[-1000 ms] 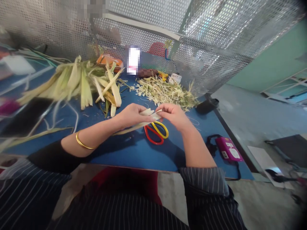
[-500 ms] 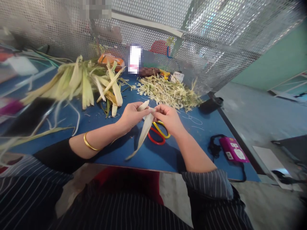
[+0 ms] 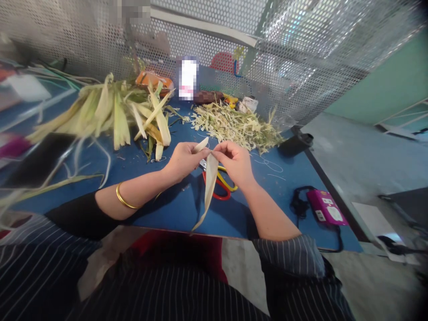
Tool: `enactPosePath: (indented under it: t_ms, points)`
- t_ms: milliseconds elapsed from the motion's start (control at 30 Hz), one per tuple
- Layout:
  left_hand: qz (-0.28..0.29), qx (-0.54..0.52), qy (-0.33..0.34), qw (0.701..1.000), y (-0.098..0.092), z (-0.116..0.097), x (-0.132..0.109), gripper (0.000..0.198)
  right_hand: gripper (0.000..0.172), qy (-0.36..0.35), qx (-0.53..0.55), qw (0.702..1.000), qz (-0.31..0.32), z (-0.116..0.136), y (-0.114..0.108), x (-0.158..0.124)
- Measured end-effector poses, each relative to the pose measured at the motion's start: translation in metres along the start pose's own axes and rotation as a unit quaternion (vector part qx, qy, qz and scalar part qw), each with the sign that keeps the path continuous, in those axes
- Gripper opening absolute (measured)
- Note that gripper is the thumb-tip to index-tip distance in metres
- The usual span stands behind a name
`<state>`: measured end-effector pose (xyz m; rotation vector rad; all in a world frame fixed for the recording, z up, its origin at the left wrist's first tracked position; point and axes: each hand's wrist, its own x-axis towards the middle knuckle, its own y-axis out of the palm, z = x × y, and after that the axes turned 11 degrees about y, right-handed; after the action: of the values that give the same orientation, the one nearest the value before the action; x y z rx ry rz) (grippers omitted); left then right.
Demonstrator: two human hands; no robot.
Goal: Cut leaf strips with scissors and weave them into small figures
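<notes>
Head view: husk (image 3: 210, 178) is being pinched at frame centre between closed fingertips of left hand (image 3: 182, 160) and right hand (image 3: 234, 161). Shreds (image 3: 234, 127) are lying piled upper centre; uncut stack (image 3: 113, 111) is waiting upper left.

Blue table (image 3: 174, 209), backed by a perforated metal screen (image 3: 301, 67). Heap of long pale-green husks (image 3: 113, 111), far left. Pile of shredded trimmings (image 3: 234, 127), far centre, near the screen. Scissors (image 3: 223, 195), red and yellow handles, lying flat at centre. Black cylinder (image 3: 296, 143), right edge. Pink device (image 3: 326, 207) with black cord (image 3: 297, 205), near right corner. Orange object (image 3: 154, 81) against the screen. Flat black object (image 3: 40, 158), left, blurred.
</notes>
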<state>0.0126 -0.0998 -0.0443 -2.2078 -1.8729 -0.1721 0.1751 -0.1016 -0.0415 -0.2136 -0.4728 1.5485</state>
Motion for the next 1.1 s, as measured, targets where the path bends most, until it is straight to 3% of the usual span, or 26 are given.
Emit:
enactPosePath:
  t_ms: [233, 633, 833, 1000, 1100]
  points:
    - [0.02, -0.007, 0.01, 1.0, 0.0009, -0.0015, -0.0001, 0.024, 0.015, -0.004, 0.017, 1.0, 0.001, -0.0031, 0.0025, 0.0007]
    - [0.038, -0.051, -0.001, 0.998, 0.0018, -0.0028, 0.0005, 0.027, 0.01, -0.143, -0.09, 0.986, -0.013, -0.0001, 0.002, -0.0028]
    - [0.027, -0.064, 0.012, 0.998, 0.0032, -0.0028, 0.0008, 0.026, 0.011, -0.132, -0.082, 0.988, -0.024, -0.0018, 0.0026, -0.0029]
    - [0.034, -0.094, -0.009, 0.995, 0.003, 0.0015, 0.0025, 0.027, 0.012, -0.164, -0.103, 0.981, -0.018, -0.0029, 0.0029, -0.0029]
    - [0.021, -0.078, 0.008, 0.997, 0.0021, 0.0031, 0.0043, 0.026, 0.006, -0.085, -0.014, 0.996, -0.034, -0.0039, 0.0065, -0.0021]
